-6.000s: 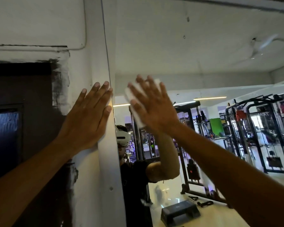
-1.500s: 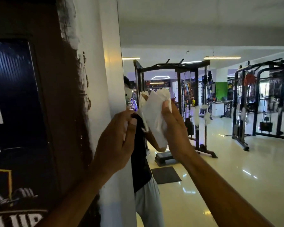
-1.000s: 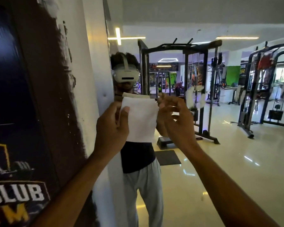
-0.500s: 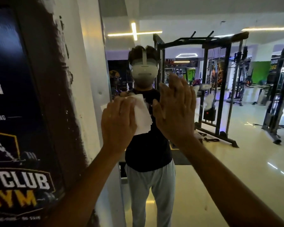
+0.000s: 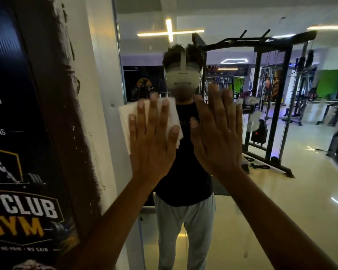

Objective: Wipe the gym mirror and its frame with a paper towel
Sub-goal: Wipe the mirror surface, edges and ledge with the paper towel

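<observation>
Hanging at left on a white wall (image 5: 98, 78) with ragged dark paint: a gym club poster (image 5: 18, 152). Reflecting beyond: a black cable machine (image 5: 261, 94), a green wall panel (image 5: 329, 82), a glossy pale floor (image 5: 281, 201). Glowing overhead: a cross-shaped ceiling light (image 5: 169, 32).

Dark gym poster (image 5: 18, 133) hangs on the wall; right of it, a black cable rack (image 5: 261, 106) stands reflected, cross-shaped ceiling light (image 5: 169, 32) glowing above.
</observation>
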`<state>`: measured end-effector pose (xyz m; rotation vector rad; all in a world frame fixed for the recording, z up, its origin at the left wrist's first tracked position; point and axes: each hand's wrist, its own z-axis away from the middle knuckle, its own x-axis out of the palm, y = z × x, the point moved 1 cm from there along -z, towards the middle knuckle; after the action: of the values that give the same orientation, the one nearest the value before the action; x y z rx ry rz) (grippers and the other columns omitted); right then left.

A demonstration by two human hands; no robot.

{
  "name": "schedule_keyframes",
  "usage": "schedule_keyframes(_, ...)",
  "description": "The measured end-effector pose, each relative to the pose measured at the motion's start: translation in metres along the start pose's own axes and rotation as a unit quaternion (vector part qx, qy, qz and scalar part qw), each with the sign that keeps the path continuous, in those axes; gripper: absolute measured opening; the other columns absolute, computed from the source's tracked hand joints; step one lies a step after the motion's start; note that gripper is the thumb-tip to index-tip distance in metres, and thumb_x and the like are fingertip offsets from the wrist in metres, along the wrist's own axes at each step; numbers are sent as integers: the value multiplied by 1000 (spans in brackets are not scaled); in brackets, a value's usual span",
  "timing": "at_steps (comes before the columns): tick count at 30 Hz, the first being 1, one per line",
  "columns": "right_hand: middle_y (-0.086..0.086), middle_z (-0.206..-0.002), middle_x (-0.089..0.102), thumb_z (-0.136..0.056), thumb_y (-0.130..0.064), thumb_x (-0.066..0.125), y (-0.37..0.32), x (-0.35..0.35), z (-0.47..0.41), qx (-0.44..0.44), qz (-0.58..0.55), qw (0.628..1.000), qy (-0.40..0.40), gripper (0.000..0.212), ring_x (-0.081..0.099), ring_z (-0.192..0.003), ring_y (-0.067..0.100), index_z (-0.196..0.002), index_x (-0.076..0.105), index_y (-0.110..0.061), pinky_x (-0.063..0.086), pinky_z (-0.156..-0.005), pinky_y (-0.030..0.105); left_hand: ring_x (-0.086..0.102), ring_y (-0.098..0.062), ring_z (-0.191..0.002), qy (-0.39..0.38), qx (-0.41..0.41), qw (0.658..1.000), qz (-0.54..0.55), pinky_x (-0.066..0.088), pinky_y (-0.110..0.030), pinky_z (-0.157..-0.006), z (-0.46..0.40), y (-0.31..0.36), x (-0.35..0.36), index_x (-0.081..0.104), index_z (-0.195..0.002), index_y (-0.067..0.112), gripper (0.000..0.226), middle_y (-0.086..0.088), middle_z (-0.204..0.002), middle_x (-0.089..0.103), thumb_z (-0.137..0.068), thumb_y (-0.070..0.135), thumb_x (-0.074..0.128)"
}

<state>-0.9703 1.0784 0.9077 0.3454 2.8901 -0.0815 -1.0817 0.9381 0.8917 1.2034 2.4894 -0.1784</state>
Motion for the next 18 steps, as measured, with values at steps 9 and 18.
schedule_keyframes(9,11,-185,7,-118,-44,36,18,-7,1,-6,26,999,-36,63,-1,-171,39,-176,23,-24,6,-135,65,-2,-33,-170,42,-57,997,-22,-2,-54,-137,-22,-6,-13,8,-175,20,68,-10,-183,-2,-118,47,32)
schedule_keyframes(18,7,-185,2,-119,-38,37,31,-17,4,-35,-6,997,-70,61,-5,-171,35,-176,22,-24,8,-136,64,-3,-32,-170,30,-30,999,-22,-2,-52,-137,-26,-8,-16,12,-176,20,67,-13,-183,0,-118,48,30)
